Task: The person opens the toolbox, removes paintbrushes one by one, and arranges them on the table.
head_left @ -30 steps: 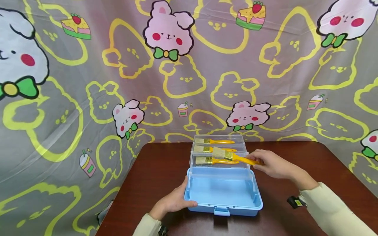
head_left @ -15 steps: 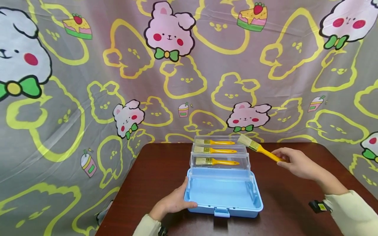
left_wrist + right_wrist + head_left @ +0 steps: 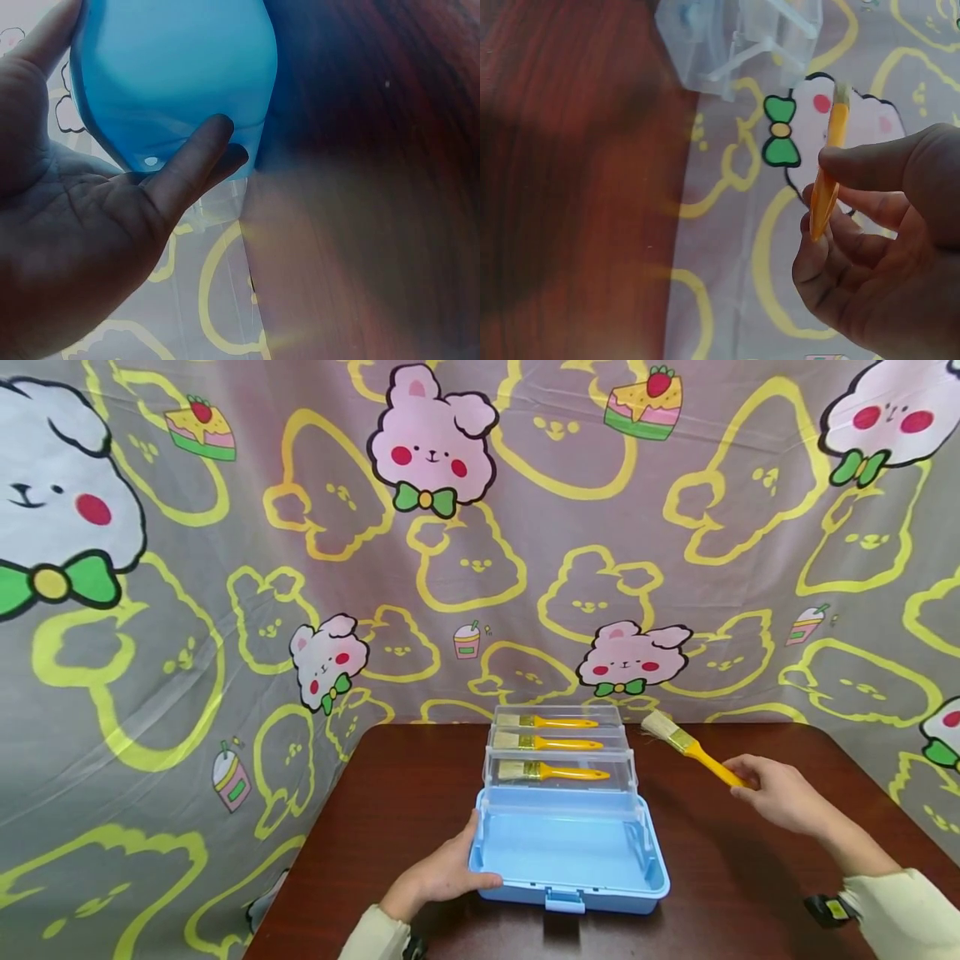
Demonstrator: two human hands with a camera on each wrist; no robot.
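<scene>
My right hand (image 3: 783, 793) pinches the yellow handle of a paintbrush (image 3: 707, 760) between thumb and fingers, over the table to the right of a blue toolbox (image 3: 618, 900). The brush's pale bristles point up and left; the right wrist view shows the yellow handle (image 3: 829, 169) nearly edge-on. My left hand (image 3: 442, 872) grips the toolbox's left front corner, thumb at the front rim, with fingers against the blue wall (image 3: 180, 82) in the left wrist view. Three similar brushes, top (image 3: 566, 723), middle (image 3: 568, 744) and bottom (image 3: 573, 772), lie in the raised clear trays.
The toolbox stands open, its clear tiered trays (image 3: 626, 777) rising behind the blue base and its latch (image 3: 564, 902) at the front. Beneath is a dark reddish-brown table (image 3: 405, 802). A cartoon-patterned cloth (image 3: 525, 543) hangs behind and at the sides.
My right hand has carried the paintbrush from in front of the trays off to the right and slightly down, away from the toolbox. My left hand has stayed at the toolbox corner.
</scene>
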